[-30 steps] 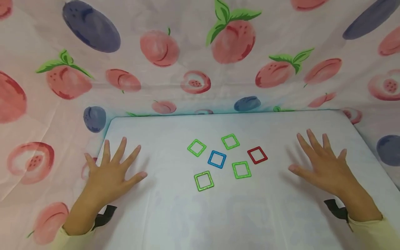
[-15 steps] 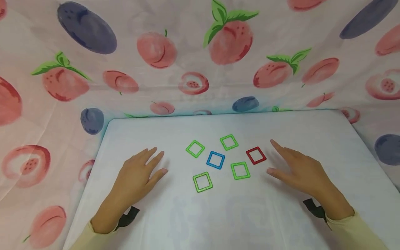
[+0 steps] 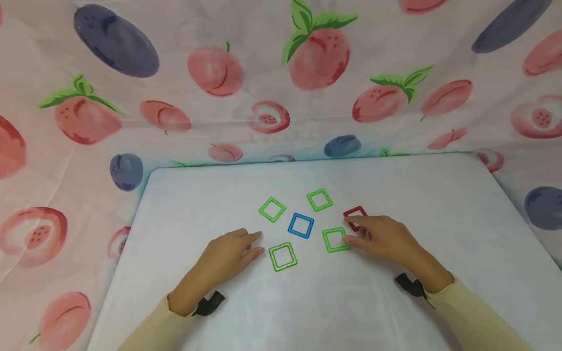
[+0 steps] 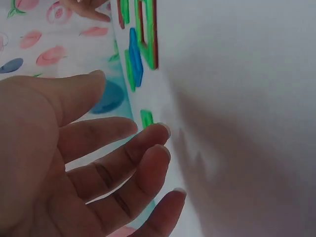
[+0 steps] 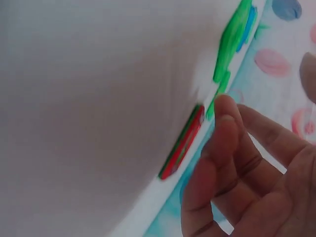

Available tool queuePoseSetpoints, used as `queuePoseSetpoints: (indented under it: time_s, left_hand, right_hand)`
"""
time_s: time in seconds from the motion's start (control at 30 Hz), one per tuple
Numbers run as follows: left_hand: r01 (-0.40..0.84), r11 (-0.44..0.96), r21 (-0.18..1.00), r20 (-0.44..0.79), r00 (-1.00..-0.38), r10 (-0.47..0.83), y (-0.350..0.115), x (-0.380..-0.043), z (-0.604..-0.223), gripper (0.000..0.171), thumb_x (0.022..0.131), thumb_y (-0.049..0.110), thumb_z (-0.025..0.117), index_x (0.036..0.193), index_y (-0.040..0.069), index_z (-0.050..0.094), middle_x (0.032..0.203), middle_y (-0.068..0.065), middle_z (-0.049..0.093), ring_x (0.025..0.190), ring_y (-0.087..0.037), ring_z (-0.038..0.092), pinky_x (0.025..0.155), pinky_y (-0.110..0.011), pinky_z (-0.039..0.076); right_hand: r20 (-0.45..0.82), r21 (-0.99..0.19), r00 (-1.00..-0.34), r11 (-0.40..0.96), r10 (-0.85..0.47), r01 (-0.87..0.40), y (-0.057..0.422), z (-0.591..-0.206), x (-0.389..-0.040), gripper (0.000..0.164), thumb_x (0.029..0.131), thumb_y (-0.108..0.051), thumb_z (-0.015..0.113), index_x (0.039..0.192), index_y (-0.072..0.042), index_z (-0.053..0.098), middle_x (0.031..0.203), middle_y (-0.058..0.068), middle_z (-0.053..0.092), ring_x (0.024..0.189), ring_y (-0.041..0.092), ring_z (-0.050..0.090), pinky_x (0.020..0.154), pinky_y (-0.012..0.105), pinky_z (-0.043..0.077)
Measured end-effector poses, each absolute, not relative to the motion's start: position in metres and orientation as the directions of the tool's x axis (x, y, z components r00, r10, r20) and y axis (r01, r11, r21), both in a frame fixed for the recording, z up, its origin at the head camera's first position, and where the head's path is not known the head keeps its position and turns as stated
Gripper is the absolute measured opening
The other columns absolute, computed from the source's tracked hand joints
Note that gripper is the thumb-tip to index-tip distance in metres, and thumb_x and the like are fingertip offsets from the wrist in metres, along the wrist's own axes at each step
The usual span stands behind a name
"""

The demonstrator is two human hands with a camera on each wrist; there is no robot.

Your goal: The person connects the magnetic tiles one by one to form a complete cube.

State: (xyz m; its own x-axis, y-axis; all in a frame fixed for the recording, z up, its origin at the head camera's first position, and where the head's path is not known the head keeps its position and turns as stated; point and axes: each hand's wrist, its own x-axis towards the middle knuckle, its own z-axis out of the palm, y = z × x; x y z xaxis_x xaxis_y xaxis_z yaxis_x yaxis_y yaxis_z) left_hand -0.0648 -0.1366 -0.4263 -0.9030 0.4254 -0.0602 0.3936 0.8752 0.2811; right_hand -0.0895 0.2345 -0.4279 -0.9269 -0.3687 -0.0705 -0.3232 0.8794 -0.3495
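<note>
My right hand (image 3: 386,239) hovers at the red square frame (image 3: 353,209) and partly covers it. Its thumb tip is at the edge of a green square frame (image 3: 326,240); contact is hard to tell. In the right wrist view, the fingers are loosely bent, apart from the red frame (image 5: 183,143). My left hand (image 3: 230,256) hovers left of the lower green frame (image 3: 286,267), index finger and thumb pointing at it. The left wrist view shows its fingers relaxed and holding nothing. A blue square frame (image 3: 291,225) lies in the middle of the group.
Two more green frames, one at upper left (image 3: 279,216) and one at the top (image 3: 324,206), lie flat near the blue one. Everything rests on a white table (image 3: 210,200). A fruit-patterned cloth (image 3: 263,63) rises behind and beside it.
Both hands have moved inward from the table's sides towards the frames. Their spread fingers have drawn together and bent. The frames have not been moved on the table.
</note>
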Motion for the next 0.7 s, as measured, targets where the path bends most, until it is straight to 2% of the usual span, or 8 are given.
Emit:
queuePoseSetpoints:
  time_s: [0.13, 0.33, 0.53, 0.7]
  left_hand:
    - [0.399, 0.853, 0.337, -0.106, -0.884, 0.455, -0.128, -0.066, -0.434, 0.045, 0.088, 0.046, 0.062, 0.126, 0.023, 0.061, 0.072, 0.014, 0.047, 0.063, -0.003, 0.044, 0.056, -0.02, 0.037]
    - [0.404, 0.82, 0.405, -0.163, -0.851, 0.5, -0.116, -0.065, -0.442, 0.055, 0.084, 0.049, 0.065, 0.131, 0.021, 0.057, 0.07, 0.009, 0.045, 0.062, -0.006, 0.041, 0.055, -0.021, 0.033]
    - [0.435, 0.824, 0.364, -0.196, -0.829, 0.524, -0.106, -0.063, -0.445, 0.071, 0.074, 0.056, 0.071, 0.135, 0.025, 0.052, 0.079, 0.008, 0.048, 0.065, -0.008, 0.042, 0.056, -0.021, 0.034]
    - [0.476, 0.809, 0.344, -0.169, -0.816, 0.552, -0.1, -0.061, -0.448, 0.071, 0.071, 0.056, 0.073, 0.134, 0.031, 0.052, 0.077, 0.008, 0.044, 0.066, -0.009, 0.041, 0.056, -0.021, 0.033]
  right_hand:
    - [-0.101, -0.356, -0.917, 0.875, -0.386, -0.329, 0.224, -0.433, -0.093, 0.054, 0.076, -0.061, 0.066, 0.116, -0.024, 0.065, 0.065, -0.014, 0.049, 0.062, 0.005, 0.046, 0.054, 0.025, 0.037]
    - [-0.171, -0.322, -0.914, 0.898, -0.367, -0.3, 0.214, -0.435, -0.096, 0.056, 0.067, -0.059, 0.075, 0.111, -0.026, 0.065, 0.06, -0.01, 0.047, 0.058, 0.007, 0.045, 0.051, 0.026, 0.036]
    - [-0.186, -0.298, -0.913, 0.906, -0.364, -0.3, 0.208, -0.435, -0.097, 0.057, 0.061, -0.051, 0.083, 0.108, -0.024, 0.064, 0.06, -0.01, 0.048, 0.06, 0.008, 0.046, 0.052, 0.027, 0.037]
    - [-0.2, -0.291, -0.915, 0.913, -0.349, -0.285, 0.202, -0.436, -0.1, 0.058, 0.059, -0.047, 0.086, 0.105, -0.019, 0.065, 0.062, -0.009, 0.049, 0.062, 0.009, 0.047, 0.053, 0.027, 0.037]
